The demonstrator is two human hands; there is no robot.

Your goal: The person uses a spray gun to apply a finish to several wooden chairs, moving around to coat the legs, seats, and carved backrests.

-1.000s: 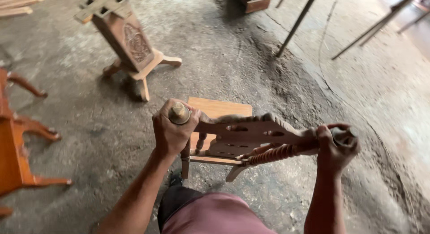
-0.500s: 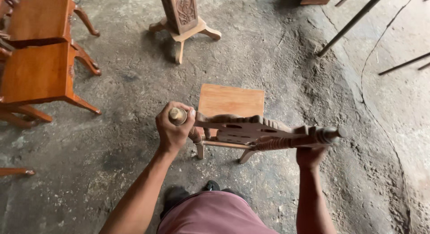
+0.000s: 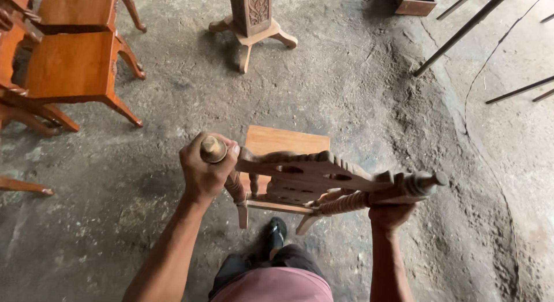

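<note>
Where chairs (image 3: 69,65) stand, dusty concrete floor (image 3: 358,105)

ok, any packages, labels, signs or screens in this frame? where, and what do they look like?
None in view: no package, label, sign or screen.
Nearest to a container: small open brown wooden box, top edge, on the bare floor.
All else is wooden furniture; left hand and right hand grip the carved chair.
</note>
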